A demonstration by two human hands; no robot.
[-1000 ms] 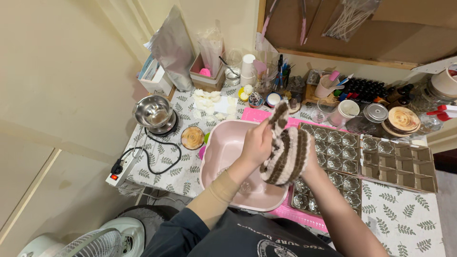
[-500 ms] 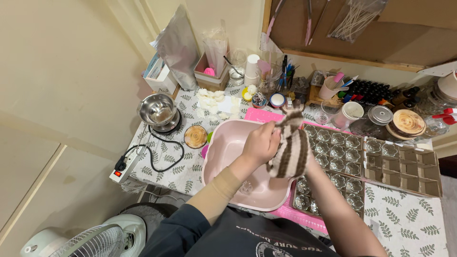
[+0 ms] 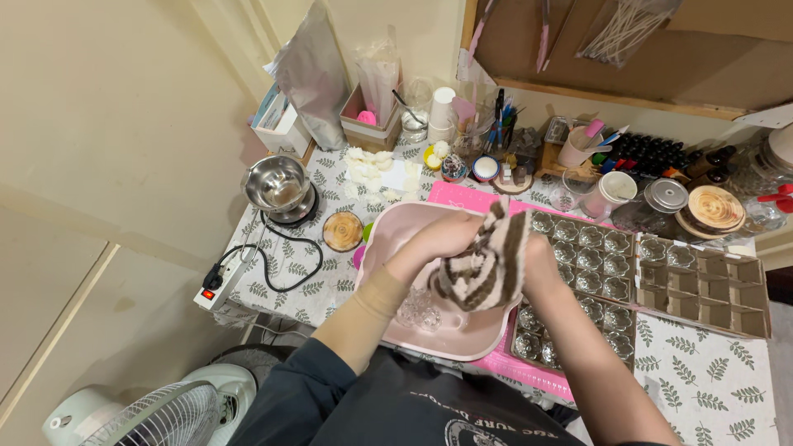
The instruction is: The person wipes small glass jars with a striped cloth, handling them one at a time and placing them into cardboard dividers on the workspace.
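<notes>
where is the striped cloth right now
In the head view, the striped cloth is bunched between both hands, left hand and right hand, over the pink basin, left of the mould trays.

This is a small home craft corner, likely for candle or soap making. A counter (image 3: 710, 388) under a leaf-print cloth is crowded against a cream wall. Behind the pink basin (image 3: 405, 239) stand cups of tools, small dark bottles (image 3: 652, 153) and jars. Left of the basin a steel pot (image 3: 277, 183) sits on a small heater, and right of it lie clear mould trays (image 3: 586, 248). A corkboard (image 3: 628, 41) hangs above.
</notes>
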